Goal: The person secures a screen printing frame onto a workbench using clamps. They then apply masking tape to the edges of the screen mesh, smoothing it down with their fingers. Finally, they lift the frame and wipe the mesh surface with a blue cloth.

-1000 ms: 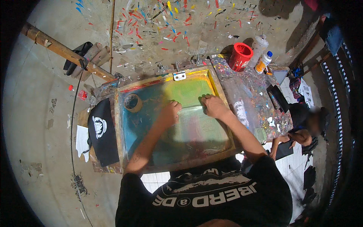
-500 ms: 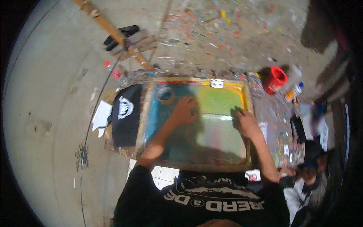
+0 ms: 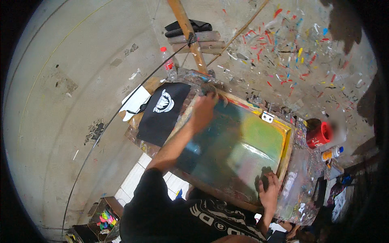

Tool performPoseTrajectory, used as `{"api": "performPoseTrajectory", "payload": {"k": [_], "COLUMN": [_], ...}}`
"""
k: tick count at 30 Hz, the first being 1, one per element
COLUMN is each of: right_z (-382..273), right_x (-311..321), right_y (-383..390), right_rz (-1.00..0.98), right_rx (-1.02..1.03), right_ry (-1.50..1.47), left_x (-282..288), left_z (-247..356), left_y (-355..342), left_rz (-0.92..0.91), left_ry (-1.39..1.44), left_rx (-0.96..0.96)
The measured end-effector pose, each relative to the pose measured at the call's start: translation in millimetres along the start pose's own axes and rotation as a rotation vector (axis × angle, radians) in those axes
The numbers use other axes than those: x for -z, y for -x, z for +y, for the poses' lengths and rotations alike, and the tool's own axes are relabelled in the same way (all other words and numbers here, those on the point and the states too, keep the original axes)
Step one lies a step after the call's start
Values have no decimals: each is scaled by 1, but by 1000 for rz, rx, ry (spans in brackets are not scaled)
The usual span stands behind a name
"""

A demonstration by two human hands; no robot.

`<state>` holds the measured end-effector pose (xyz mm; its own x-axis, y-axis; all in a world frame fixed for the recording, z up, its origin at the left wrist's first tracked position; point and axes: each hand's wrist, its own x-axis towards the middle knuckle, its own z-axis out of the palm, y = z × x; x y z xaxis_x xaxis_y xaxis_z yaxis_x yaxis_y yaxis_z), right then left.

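Both hands have left the middle of the mesh (image 3: 227, 137), where they were earlier: the left has gone to the far-left corner of the wooden frame (image 3: 287, 150), the right to its near-right part, and the whole view has turned. Also shifted is the brown roll (image 3: 223, 99), which lay flat inside that far-left corner and now sits at the corner itself.

Around the frame, a black cloth (image 3: 162, 115) with a white print lies just beside its left rail, with a white cloth (image 3: 138, 99) farther out. A clear bottle (image 3: 169, 67) with a red cap stands past the far-left corner, near a wooden post (image 3: 187, 34). A dark cable (image 3: 108, 124) runs from the post down past the frame's left side, crossing in front of the white cloth. Right of the frame are the stained bench top (image 3: 308, 174), a red tub (image 3: 319, 135) and a bottle with a blue cap (image 3: 332, 153). A metal clamp (image 3: 267, 117) stands on the far rail, and the left forearm covers part of the left rail.

The left hand (image 3: 204, 109) has its fingers bent around the roll, hiding much of it; whether the roll is lifted clear, I cannot tell. The right hand (image 3: 268, 189), half open with nothing visible in it, is over the mesh beside the right rail; contact cannot be made out.
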<state>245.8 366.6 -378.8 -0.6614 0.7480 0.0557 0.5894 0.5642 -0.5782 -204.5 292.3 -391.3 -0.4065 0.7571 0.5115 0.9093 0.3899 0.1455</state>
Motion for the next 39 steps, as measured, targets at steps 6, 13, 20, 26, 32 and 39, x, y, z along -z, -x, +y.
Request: {"api": "performPoseTrajectory", "payload": {"k": [6,13,20,26,32,39], "right_z": [-1,-7,7,38,69,76], "right_x": [2,22,48,76,76,77], "right_y": [3,10,41,75,76,75], "right_rz": [6,236,433,521,348,306], "right_rx": [-37,37,-139,-530,-669,-705], "right_ry": [72,92,149,342,119,-209], "left_x": [44,26,58,109,89,120], "left_z": [-191,-379,-303,32,150,140], "left_y": [36,125,116,191,264,240], "left_rz": [152,54,251,-446,-455,-345], "left_ry": [-236,-432,-429,425,369,359], "left_rx": [304,417,414,11,-115,-189]}}
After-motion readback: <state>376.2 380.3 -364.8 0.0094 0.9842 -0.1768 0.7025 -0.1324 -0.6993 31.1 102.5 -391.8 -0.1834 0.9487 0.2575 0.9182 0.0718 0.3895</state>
